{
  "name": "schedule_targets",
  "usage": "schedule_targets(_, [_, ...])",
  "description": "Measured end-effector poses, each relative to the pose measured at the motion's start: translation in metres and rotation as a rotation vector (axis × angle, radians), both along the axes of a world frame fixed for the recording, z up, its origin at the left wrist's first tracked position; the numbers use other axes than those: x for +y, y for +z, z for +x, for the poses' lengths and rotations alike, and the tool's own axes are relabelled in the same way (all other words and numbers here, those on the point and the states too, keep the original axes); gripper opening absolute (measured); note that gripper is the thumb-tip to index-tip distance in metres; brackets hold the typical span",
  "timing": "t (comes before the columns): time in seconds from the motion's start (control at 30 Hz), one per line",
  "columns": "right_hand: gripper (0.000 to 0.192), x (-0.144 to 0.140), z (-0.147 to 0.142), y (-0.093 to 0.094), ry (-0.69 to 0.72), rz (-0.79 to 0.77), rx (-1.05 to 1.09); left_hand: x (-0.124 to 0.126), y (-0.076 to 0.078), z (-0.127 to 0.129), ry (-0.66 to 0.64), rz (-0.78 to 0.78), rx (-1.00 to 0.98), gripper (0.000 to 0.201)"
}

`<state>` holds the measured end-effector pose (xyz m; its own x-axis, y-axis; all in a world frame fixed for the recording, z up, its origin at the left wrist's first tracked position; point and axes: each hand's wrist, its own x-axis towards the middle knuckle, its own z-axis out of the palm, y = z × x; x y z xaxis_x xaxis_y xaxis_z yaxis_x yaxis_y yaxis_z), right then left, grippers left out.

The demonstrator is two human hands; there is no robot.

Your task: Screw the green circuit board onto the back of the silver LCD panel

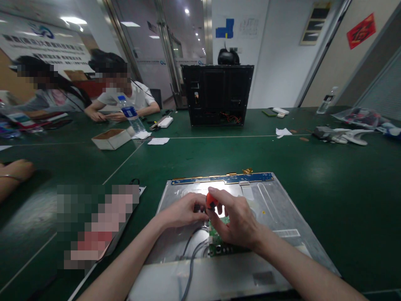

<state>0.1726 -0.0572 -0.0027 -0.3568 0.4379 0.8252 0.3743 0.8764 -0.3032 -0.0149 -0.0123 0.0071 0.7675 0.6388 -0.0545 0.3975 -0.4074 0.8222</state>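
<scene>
A flat metal display panel lies back side up in front of me. Along its far edge runs a narrow blue circuit strip, and a green circuit board sits near its middle. My right hand pinches the orange-red handle of what looks like a screwdriver, held over the green board. Its lower part is hidden by my fingers. Close against it, my left hand has its fingers curled together; what they hold, if anything, is hidden. Grey cables run from the board's left side toward me.
Left of the panel lies a blurred-out flat item; a co-worker's hand rests beyond it. Farther back are a white box, a water bottle, a black-framed unit and a grey tool. Two people sit at back left.
</scene>
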Motion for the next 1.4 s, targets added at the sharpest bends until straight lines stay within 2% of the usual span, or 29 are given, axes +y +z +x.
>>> schedule_targets(0.3, [0.053, 0.002, 0.0, -0.003, 0.014, -0.011, 0.019, -0.001, -0.002, -0.001, 0.011, -0.019, -0.007, 0.02])
schedule_targets(0.53, [0.055, 0.002, 0.0, -0.001, 0.017, -0.042, 0.057, -0.002, -0.006, -0.001, 0.077, 0.031, 0.074, 0.008])
schedule_targets(0.87, [0.057, 0.008, 0.005, -0.003, -0.048, -0.091, 0.063, -0.004, -0.003, 0.002, 0.047, 0.028, 0.058, 0.008])
schedule_targets(1.17, [0.058, 0.007, 0.006, -0.004, -0.01, -0.111, 0.039, -0.002, -0.009, -0.002, 0.041, 0.018, 0.053, 0.005])
schedule_targets(1.4, [0.061, 0.008, 0.01, -0.005, -0.014, -0.146, 0.035, -0.004, -0.005, 0.0, 0.072, 0.027, 0.073, 0.006])
